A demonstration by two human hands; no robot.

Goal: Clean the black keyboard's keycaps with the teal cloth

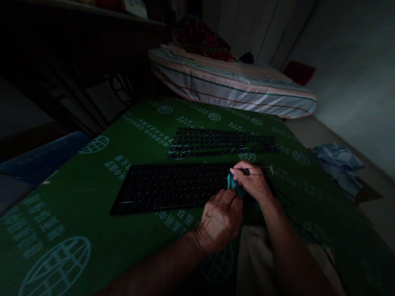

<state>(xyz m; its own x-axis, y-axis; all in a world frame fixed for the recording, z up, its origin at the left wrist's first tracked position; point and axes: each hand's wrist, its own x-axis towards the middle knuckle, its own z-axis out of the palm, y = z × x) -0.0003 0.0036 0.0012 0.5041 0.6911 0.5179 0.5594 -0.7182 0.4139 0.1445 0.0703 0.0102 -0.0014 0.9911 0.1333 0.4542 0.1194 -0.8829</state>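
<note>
Teal cloth (235, 187) between left grip (222, 218) and right grip (252, 181)

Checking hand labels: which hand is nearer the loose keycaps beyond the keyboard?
Right. The right hand is near the far edge of the keyboard, just short of the loose keycaps; the left hand is farther back, by the near edge.

Looks forward and down from the wearer's head, fairly near the keyboard (173, 187). Takes in the green surface (117, 250) and reaches to the bed (234, 84) beyond
</note>
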